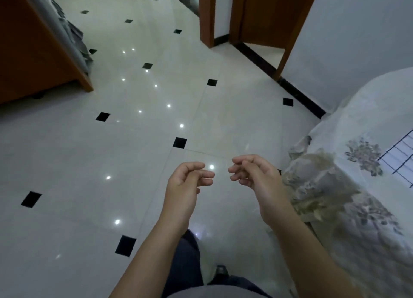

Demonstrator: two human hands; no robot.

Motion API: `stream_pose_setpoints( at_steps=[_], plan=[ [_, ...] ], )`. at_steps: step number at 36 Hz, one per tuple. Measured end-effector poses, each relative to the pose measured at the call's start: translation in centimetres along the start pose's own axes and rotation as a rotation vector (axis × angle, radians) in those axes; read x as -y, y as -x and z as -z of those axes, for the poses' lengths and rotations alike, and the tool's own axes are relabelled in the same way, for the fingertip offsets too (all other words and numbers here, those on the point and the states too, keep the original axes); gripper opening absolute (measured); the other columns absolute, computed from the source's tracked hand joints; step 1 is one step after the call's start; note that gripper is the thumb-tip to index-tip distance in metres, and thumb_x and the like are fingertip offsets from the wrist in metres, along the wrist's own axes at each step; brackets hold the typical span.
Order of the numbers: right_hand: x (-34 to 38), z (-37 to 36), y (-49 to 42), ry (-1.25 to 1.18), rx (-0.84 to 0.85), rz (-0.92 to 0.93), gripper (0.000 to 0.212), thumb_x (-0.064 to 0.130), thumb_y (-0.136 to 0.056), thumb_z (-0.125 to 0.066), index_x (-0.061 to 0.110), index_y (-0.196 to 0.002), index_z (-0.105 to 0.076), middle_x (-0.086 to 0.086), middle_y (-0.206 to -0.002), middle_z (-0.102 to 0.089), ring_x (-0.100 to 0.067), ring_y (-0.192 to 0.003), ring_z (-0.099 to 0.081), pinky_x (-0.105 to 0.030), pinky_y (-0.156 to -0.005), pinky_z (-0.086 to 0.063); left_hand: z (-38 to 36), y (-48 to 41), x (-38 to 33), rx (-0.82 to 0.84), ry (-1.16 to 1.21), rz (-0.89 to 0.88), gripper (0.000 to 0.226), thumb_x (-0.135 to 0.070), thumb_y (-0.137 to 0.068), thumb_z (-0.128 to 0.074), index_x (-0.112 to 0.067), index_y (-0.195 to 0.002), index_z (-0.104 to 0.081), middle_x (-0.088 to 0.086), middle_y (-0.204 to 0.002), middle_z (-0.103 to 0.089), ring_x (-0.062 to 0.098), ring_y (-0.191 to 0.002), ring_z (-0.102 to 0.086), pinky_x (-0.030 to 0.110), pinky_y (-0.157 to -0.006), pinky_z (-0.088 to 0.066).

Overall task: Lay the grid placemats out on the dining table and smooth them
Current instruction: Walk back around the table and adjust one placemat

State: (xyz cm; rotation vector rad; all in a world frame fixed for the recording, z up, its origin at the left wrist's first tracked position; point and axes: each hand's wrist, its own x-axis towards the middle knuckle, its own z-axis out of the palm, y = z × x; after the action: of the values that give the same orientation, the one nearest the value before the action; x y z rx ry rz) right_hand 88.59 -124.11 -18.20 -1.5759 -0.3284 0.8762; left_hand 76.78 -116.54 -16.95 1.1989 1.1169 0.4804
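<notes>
A white placemat with a dark grid (401,158) lies on the dining table at the right edge of the view; only its corner shows. The table (348,146) is round and draped in a pale floral cloth. My left hand (186,186) and my right hand (254,177) hover side by side over the floor, left of the table, palms turned inward. The fingers of both are loosely curled and apart, with nothing in them. Neither hand touches the table or the mat.
The white tiled floor (125,154) with small black squares fills most of the view. A wooden cabinet (29,52) stands at the far left with grey cloth beside it. Wooden door frames (207,16) and a white wall (357,36) lie ahead.
</notes>
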Motion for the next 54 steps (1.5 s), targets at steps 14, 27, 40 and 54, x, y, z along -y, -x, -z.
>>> stream_pose_setpoints(
  at_steps=[14, 27, 40, 54],
  plan=[
    [7.6, -4.4, -18.8, -0.064, -0.342, 0.047, 0.028, 0.006, -0.094, -0.041, 0.017, -0.083, -0.064, 0.003, -0.074, -0.069, -0.011, -0.067, -0.062, -0.023, -0.069, -0.045, -2.3, -24.2, -12.5, 0.323, -0.171, -0.063, 0.023, -0.003, -0.093, -0.041, -0.016, -0.091, -0.06, -0.001, -0.081, -0.071, 0.012, -0.074, -0.064, 0.024, -0.066, -0.042],
    [10.0, 5.3, -27.2, -0.268, -0.792, 0.068, 0.027, 0.005, -0.094, -0.042, 0.017, -0.084, -0.064, 0.003, -0.074, -0.069, -0.005, -0.061, -0.061, -0.023, -0.068, -0.045, -18.8, -33.0, -16.7, 0.833, -0.351, -0.1, 0.022, -0.004, -0.093, -0.041, -0.015, -0.094, -0.06, -0.001, -0.083, -0.071, 0.004, -0.067, -0.064, 0.011, -0.061, -0.046],
    [14.4, 22.8, -33.0, -0.387, -1.145, 0.158, 0.028, 0.002, -0.094, -0.04, 0.014, -0.083, -0.063, -0.003, -0.077, -0.066, -0.014, -0.065, -0.059, -0.023, -0.067, -0.043, -41.5, -35.1, -19.4, 1.206, -0.505, -0.184, 0.023, -0.002, -0.094, -0.039, -0.012, -0.093, -0.06, 0.007, -0.087, -0.07, 0.007, -0.068, -0.063, 0.005, -0.053, -0.043],
    [15.6, 32.2, -32.3, -0.552, -1.677, 0.086, 0.028, 0.005, -0.094, -0.04, 0.016, -0.083, -0.064, 0.001, -0.075, -0.067, -0.01, -0.063, -0.061, -0.023, -0.069, -0.044, -58.3, -33.4, -18.9, 1.681, -0.641, -0.127, 0.021, -0.002, -0.094, -0.041, -0.012, -0.094, -0.059, -0.002, -0.078, -0.069, -0.001, -0.06, -0.062, 0.005, -0.054, -0.043]
  ],
)
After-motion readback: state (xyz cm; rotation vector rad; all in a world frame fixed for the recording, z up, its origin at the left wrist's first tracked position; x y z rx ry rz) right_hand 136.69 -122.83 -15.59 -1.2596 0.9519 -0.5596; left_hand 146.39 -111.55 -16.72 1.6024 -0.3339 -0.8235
